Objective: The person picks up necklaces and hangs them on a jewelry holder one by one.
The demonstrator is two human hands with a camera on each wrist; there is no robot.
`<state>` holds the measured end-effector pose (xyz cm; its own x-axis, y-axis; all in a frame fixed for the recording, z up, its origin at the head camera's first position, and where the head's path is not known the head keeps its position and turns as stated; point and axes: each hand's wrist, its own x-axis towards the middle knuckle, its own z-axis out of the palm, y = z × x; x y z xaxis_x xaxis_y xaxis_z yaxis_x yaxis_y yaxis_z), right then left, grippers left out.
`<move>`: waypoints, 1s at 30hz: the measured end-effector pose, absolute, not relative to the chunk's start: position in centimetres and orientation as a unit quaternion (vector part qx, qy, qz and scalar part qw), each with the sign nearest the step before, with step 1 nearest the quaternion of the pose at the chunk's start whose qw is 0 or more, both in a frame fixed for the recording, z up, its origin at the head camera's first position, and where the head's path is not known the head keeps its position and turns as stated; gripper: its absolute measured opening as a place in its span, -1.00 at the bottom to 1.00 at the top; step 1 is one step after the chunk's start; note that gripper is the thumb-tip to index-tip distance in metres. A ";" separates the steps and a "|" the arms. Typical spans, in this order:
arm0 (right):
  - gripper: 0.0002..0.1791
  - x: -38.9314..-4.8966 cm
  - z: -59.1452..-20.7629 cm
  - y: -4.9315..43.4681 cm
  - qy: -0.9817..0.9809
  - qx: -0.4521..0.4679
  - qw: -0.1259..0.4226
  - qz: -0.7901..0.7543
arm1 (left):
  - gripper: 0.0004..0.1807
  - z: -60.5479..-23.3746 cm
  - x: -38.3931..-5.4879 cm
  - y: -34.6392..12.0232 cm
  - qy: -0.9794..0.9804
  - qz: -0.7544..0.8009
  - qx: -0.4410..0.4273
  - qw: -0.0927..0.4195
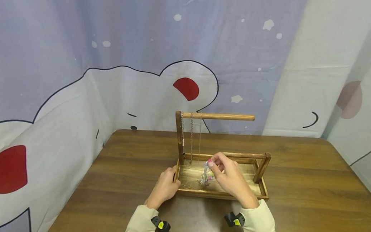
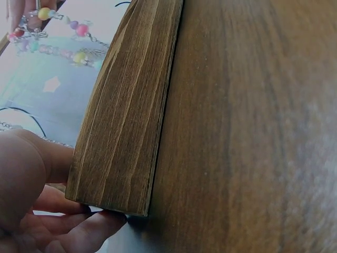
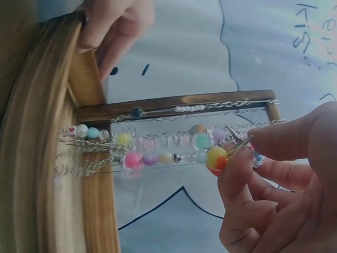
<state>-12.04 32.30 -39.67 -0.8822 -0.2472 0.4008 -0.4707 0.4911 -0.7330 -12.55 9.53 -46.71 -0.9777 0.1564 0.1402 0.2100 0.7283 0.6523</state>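
Observation:
My left hand (image 1: 165, 186) grips the left end of a wooden jewelry stand (image 1: 218, 195), which has a shallow tray base. In the left wrist view its thumb and fingers hold the tray's corner. My right hand (image 1: 231, 176), above the tray, pinches a beaded necklace (image 3: 200, 139) between thumb and fingertips. Pastel, pink and yellow beads hang down from the pinch in two strands, with silver chain among them. Their lower ends reach the tray floor. Three thin chain necklaces (image 1: 191, 138) hang from the upper rod (image 1: 227, 116), near its left post.
A lower rod (image 1: 244, 155) runs along the tray's back to a short right post (image 1: 262, 167). The stand rests on a brown wooden table (image 1: 312, 196). Behind the table hangs a printed curtain (image 1: 139, 30). Each wrist wears a black strap device (image 1: 161, 226).

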 end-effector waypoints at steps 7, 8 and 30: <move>-0.95 -11.8 -38.6 32.3 -0.849 0.218 0.126 0.465 | -0.38 -46.6 -12.6 9.6 -0.931 -0.351 -0.096 0.037; -0.95 -11.8 -38.4 32.4 -0.846 0.219 0.129 0.468 | -0.38 -46.7 -12.6 9.6 -0.931 -0.351 -0.096 0.037; -0.87 -13.6 -33.6 33.0 -0.837 0.231 0.166 0.467 | -0.37 -46.8 -12.6 9.6 -0.930 -0.357 -0.088 0.024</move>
